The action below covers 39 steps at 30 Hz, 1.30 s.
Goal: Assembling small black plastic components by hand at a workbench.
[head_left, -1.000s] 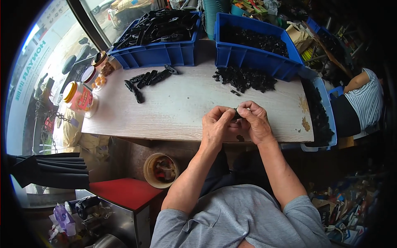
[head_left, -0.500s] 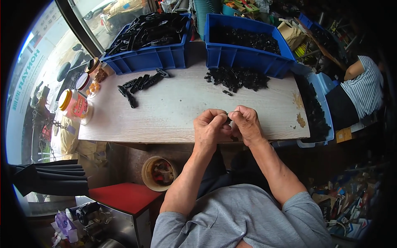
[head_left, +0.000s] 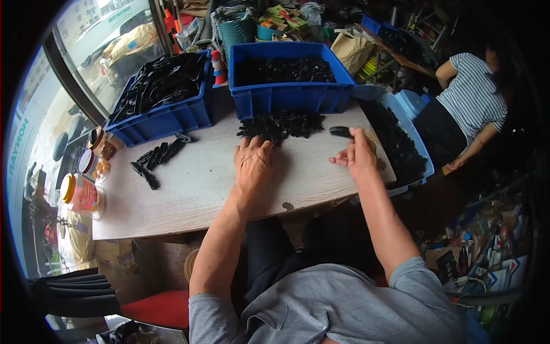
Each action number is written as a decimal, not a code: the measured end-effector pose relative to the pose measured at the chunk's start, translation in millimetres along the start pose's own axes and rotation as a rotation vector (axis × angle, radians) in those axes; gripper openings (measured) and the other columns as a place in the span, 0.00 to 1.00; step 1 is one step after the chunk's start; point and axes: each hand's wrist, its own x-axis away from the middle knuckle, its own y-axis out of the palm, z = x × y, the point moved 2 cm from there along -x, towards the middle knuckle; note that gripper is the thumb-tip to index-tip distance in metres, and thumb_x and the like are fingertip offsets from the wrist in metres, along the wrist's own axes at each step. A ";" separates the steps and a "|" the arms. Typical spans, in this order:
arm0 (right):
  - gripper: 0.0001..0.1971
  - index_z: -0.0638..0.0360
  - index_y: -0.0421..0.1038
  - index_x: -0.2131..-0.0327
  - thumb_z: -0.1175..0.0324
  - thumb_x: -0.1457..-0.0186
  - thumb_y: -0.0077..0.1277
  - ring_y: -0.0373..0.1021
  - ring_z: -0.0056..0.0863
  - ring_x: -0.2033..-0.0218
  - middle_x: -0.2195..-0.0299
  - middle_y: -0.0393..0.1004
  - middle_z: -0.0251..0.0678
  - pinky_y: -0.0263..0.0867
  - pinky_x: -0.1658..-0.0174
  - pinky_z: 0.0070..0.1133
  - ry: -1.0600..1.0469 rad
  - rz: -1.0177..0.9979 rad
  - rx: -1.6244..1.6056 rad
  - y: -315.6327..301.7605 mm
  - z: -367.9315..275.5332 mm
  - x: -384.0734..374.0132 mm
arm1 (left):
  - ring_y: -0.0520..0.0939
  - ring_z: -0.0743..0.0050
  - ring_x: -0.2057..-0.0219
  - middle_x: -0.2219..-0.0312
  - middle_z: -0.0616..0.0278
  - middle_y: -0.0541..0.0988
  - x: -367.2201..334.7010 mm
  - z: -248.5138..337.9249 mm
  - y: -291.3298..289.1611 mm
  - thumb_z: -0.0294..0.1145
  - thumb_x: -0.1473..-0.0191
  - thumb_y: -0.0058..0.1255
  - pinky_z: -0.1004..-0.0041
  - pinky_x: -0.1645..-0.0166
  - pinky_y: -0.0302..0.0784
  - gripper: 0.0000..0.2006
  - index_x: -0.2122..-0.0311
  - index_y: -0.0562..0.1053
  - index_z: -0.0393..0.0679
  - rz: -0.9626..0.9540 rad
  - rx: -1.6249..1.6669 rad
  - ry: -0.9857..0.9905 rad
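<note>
At the near edge of a heap of small black plastic parts (head_left: pixel 292 123), my left hand (head_left: pixel 254 161) reaches forward with its fingers apart. Those fingertips touch the loose parts, and what lies under them is partly hidden. My right hand (head_left: pixel 360 156) is raised over the right end of the table. Between its thumb and forefinger it pinches a long black plastic piece (head_left: pixel 339 132), which points left; the other fingers are loosely curled. Several finished-looking long black plastic pieces (head_left: pixel 160 153) lie in a small group at the table's left.
Behind the heap stands a blue crate (head_left: pixel 292 96) of small parts; left of it, another blue crate (head_left: pixel 166 125) holds long black pieces. A light-blue bin (head_left: pixel 421 152) adjoins the table's right edge. Jars (head_left: pixel 86 195) line the left edge. A person in a striped shirt (head_left: pixel 472 86) is at far right.
My hands, together near the front edge before, have parted. The left has gone forward to the heap; the right has moved forward and right with the black piece. The view has shifted too.
</note>
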 end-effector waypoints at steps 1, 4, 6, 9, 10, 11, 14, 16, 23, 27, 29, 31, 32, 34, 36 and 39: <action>0.17 0.58 0.66 0.75 0.54 0.48 0.53 0.65 0.26 0.88 0.93 0.53 0.29 0.76 0.75 0.36 -0.019 0.078 -0.020 -9.6 -8.6 -12.4 | 0.75 0.54 0.59 0.64 0.60 0.78 -0.3 -2.5 5.8 0.26 0.55 0.54 0.60 0.57 0.72 0.11 0.63 0.77 0.47 -0.069 -0.073 0.032; 0.20 0.60 0.67 0.65 0.51 0.48 0.55 0.67 0.30 0.84 0.91 0.55 0.30 0.76 0.69 0.39 -0.071 0.276 -0.045 -38.2 -29.3 -35.0 | 0.76 0.54 0.62 0.68 0.58 0.77 -0.7 1.5 9.6 0.24 0.56 0.54 0.60 0.59 0.72 0.10 0.65 0.75 0.45 -0.078 -0.031 0.056; 0.23 0.61 0.67 0.60 0.50 0.48 0.55 0.67 0.31 0.81 0.90 0.55 0.29 0.75 0.67 0.42 -0.058 0.292 0.024 -49.6 -29.7 -40.7 | 0.76 0.54 0.64 0.69 0.57 0.77 1.6 3.3 7.9 0.24 0.55 0.53 0.60 0.60 0.72 0.10 0.65 0.75 0.45 -0.096 -0.033 0.058; 0.20 0.60 0.68 0.61 0.53 0.48 0.55 0.68 0.29 0.81 0.90 0.56 0.29 0.76 0.68 0.41 0.010 0.072 0.122 -29.8 -6.5 -26.2 | 0.78 0.53 0.72 0.72 0.54 0.76 8.5 5.3 1.9 0.21 0.52 0.54 0.60 0.67 0.75 0.11 0.61 0.71 0.43 0.137 0.155 0.045; 0.16 0.58 0.68 0.62 0.57 0.47 0.55 0.68 0.26 0.83 0.90 0.56 0.28 0.77 0.70 0.39 0.035 -0.034 0.123 -17.5 0.1 -15.7 | 0.78 0.53 0.72 0.72 0.54 0.76 11.9 6.7 0.9 0.21 0.52 0.54 0.60 0.67 0.75 0.11 0.61 0.71 0.43 0.133 0.142 0.038; 0.15 0.58 0.68 0.62 0.58 0.46 0.56 0.68 0.25 0.83 0.90 0.56 0.28 0.77 0.70 0.38 0.070 -0.113 0.127 -7.9 5.6 -8.3 | 0.79 0.54 0.72 0.71 0.54 0.76 15.8 10.7 -2.2 0.19 0.51 0.54 0.63 0.68 0.76 0.11 0.61 0.71 0.43 0.176 0.264 -0.004; 0.13 0.58 0.69 0.63 0.61 0.46 0.57 0.69 0.24 0.84 0.90 0.60 0.27 0.77 0.71 0.36 0.138 -0.360 0.134 19.6 20.2 13.3 | 0.81 0.57 0.72 0.70 0.54 0.77 31.3 21.7 -8.0 0.17 0.51 0.56 0.68 0.68 0.78 0.12 0.61 0.70 0.41 0.240 0.457 -0.093; 0.13 0.58 0.71 0.65 0.62 0.49 0.61 0.68 0.22 0.85 0.89 0.63 0.28 0.75 0.75 0.29 0.158 -0.484 0.127 32.8 28.3 24.5 | 0.82 0.59 0.71 0.69 0.54 0.77 40.9 28.1 -11.2 0.16 0.52 0.57 0.71 0.67 0.79 0.13 0.61 0.70 0.40 0.266 0.529 -0.140; 0.16 0.61 0.72 0.63 0.62 0.51 0.64 0.64 0.19 0.88 0.88 0.65 0.28 0.71 0.79 0.24 0.181 -0.746 0.148 58.7 53.6 42.5 | 0.83 0.56 0.69 0.67 0.52 0.78 54.7 41.5 -19.7 0.15 0.53 0.56 0.68 0.65 0.79 0.15 0.59 0.69 0.38 0.374 0.422 -0.027; 0.17 0.62 0.73 0.64 0.62 0.52 0.65 0.65 0.18 0.88 0.87 0.67 0.29 0.70 0.80 0.21 0.162 -0.765 0.162 66.4 57.6 49.0 | 0.80 0.49 0.66 0.66 0.52 0.77 52.3 49.8 -29.0 0.15 0.55 0.55 0.62 0.64 0.76 0.17 0.58 0.69 0.40 0.349 0.424 0.069; 0.15 0.62 0.74 0.65 0.63 0.51 0.65 0.65 0.18 0.88 0.85 0.70 0.30 0.68 0.82 0.19 0.136 -0.740 0.215 66.4 59.9 46.9 | 0.79 0.49 0.65 0.65 0.53 0.77 55.0 46.9 -26.0 0.16 0.55 0.56 0.62 0.63 0.76 0.18 0.57 0.68 0.40 0.320 0.390 0.057; 0.14 0.62 0.74 0.66 0.63 0.50 0.64 0.65 0.17 0.88 0.84 0.71 0.30 0.67 0.82 0.17 0.116 -0.707 0.206 63.1 61.1 47.7 | 0.79 0.49 0.63 0.63 0.52 0.76 55.6 46.0 -28.7 0.17 0.56 0.56 0.62 0.62 0.76 0.19 0.57 0.68 0.40 0.238 0.448 0.065; 0.14 0.62 0.74 0.66 0.62 0.50 0.64 0.65 0.17 0.88 0.83 0.71 0.30 0.67 0.81 0.17 0.096 -0.699 0.198 60.5 62.2 45.5 | 0.79 0.48 0.62 0.62 0.51 0.76 55.3 46.8 -32.4 0.17 0.56 0.56 0.62 0.61 0.76 0.19 0.57 0.68 0.40 0.192 0.485 0.062; 0.13 0.62 0.74 0.67 0.63 0.49 0.63 0.66 0.17 0.87 0.84 0.70 0.29 0.67 0.81 0.18 0.081 -0.710 0.191 58.7 62.1 44.3 | 0.78 0.49 0.60 0.60 0.50 0.75 55.7 40.3 -38.8 0.18 0.56 0.57 0.62 0.58 0.75 0.18 0.57 0.70 0.39 0.189 0.516 0.025; 0.11 0.61 0.74 0.68 0.64 0.49 0.62 0.66 0.19 0.87 0.86 0.67 0.29 0.70 0.80 0.21 0.035 -0.684 0.182 54.4 63.1 41.7 | 0.76 0.49 0.57 0.59 0.50 0.75 48.8 20.7 -56.7 0.21 0.57 0.57 0.62 0.55 0.75 0.20 0.55 0.70 0.39 0.285 0.385 -0.008; 0.09 0.60 0.73 0.68 0.65 0.47 0.58 0.67 0.22 0.86 0.89 0.63 0.29 0.74 0.79 0.29 0.114 -0.655 0.126 58.1 61.4 47.7 | 0.73 0.48 0.55 0.58 0.48 0.74 36.5 -48.9 -70.7 0.25 0.55 0.58 0.58 0.53 0.71 0.18 0.56 0.72 0.38 0.398 -0.082 -0.203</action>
